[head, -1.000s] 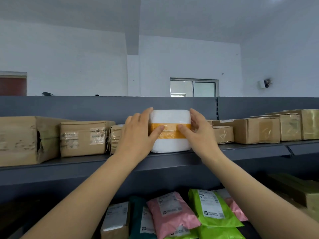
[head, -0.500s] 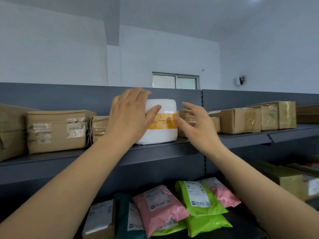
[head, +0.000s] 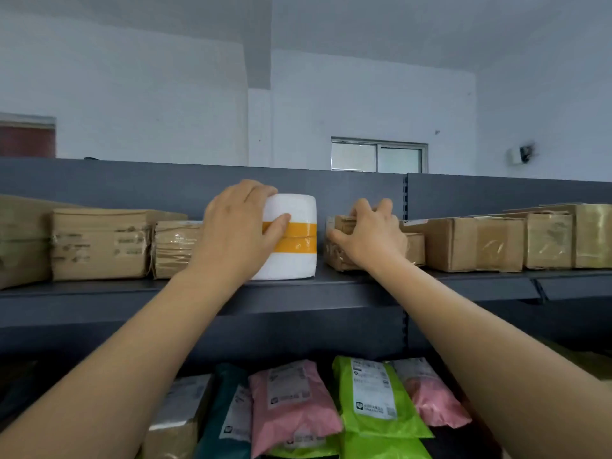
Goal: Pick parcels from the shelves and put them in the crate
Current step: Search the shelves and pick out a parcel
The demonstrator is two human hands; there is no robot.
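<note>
Nearest the person, below both forearms, a pink mailer and a green mailer lay heaped on the lower level. Above them both arms reached up to the grey shelf. The left hand wrapped the left side of the white parcel, fingers curled over its top and thumb pressed on its orange tape band. That parcel stood upright at the shelf's front edge, directly under and ahead of that hand. To its right, across a narrow gap, the right hand clutched a small cardboard box, fingers hooked over the top and thumb on the front near its left end. The box's long side ran along the shelf. Each hand had its own parcel, so the coming pull looked to be straight back toward the person and then down. The crate was not in sight. Left of the left hand sat taped brown boxes, and right of the right hand a row of larger cartons. Beyond the shelf's back panel rose a pale wall with a window.
</note>
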